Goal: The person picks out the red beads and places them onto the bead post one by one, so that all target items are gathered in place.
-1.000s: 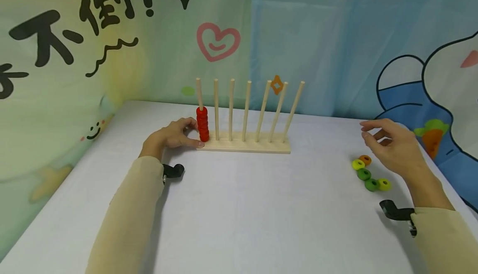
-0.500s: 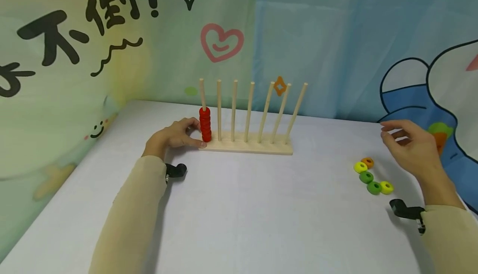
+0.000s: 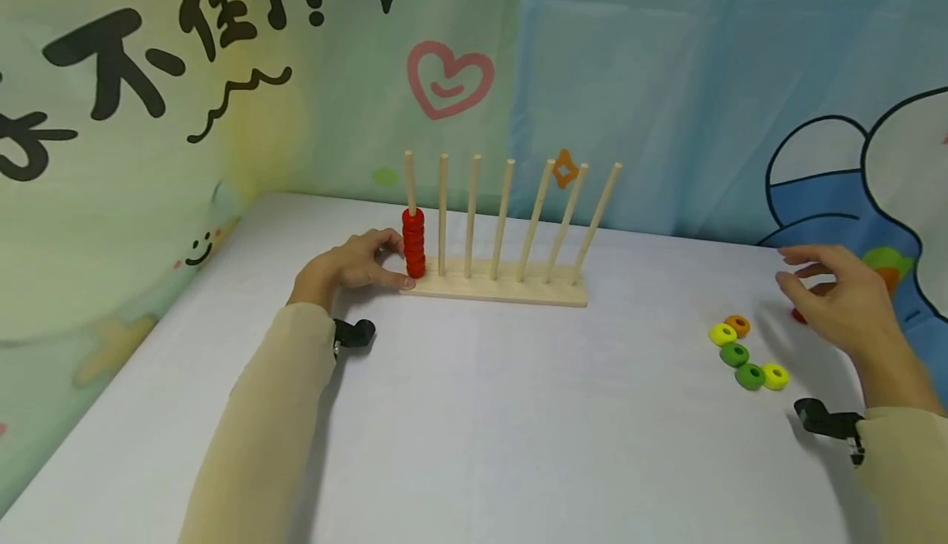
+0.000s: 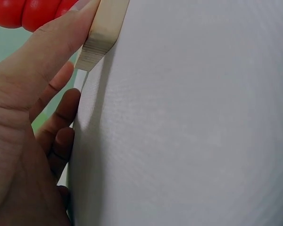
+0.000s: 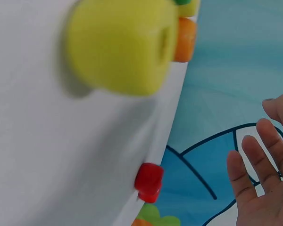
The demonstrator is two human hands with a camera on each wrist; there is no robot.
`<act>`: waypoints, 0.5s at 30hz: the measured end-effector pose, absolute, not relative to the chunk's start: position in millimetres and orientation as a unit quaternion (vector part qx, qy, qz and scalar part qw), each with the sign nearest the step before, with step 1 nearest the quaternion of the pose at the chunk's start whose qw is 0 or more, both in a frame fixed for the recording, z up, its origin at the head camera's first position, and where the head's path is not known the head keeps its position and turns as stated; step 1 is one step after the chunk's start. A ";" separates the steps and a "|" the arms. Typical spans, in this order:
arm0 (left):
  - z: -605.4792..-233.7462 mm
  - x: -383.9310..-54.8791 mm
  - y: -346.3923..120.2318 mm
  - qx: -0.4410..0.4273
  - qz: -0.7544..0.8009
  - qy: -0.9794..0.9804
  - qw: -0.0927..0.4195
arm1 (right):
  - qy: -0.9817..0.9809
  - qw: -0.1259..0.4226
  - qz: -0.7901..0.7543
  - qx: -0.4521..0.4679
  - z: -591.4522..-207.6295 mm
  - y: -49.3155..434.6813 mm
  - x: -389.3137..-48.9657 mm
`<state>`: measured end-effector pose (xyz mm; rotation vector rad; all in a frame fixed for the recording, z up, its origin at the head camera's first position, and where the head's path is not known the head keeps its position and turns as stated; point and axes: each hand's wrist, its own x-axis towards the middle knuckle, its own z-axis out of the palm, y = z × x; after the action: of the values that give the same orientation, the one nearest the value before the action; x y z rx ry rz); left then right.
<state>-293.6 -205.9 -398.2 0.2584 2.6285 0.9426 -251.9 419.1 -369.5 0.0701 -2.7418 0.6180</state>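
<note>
A wooden peg rack (image 3: 496,287) with several upright pegs stands toward the back of the table. Red beads (image 3: 414,244) are stacked on its leftmost peg. My left hand (image 3: 359,262) grips the rack's left end, thumb on the front corner of the base; the left wrist view shows that thumb (image 4: 52,42) against the wood, other fingers behind. At the right, my right hand (image 3: 840,301) hovers over the table with nothing held, fingers loosely bent. Just beside it, partly hidden, lies a red bead (image 3: 797,315); the right wrist view shows two red pieces (image 5: 149,179) together.
Left of my right hand lie loose beads: orange (image 3: 736,327), yellow (image 3: 722,334), green (image 3: 735,354), another green (image 3: 750,376) and another yellow (image 3: 775,376). A printed curtain (image 3: 622,75) hangs behind the white table (image 3: 533,429).
My right hand has moved to the right, past the loose beads, and a red bead now shows by it. The left hand keeps its hold on the rack. The head view has shifted slightly.
</note>
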 end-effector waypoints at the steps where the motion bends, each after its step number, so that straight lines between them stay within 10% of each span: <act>1: -397.9 -294.2 -205.5 0.093 0.331 0.924 0.168 | -0.963 0.162 0.214 0.023 -371.9 421.4 -251.6; 15: -396.0 -293.8 -206.4 0.086 0.323 0.926 0.173 | -0.976 0.090 0.197 -0.027 -393.3 443.3 -251.3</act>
<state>-293.8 -206.4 -396.0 0.2445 2.6274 0.9164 -251.3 443.3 -393.3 -0.0789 -2.9008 0.5855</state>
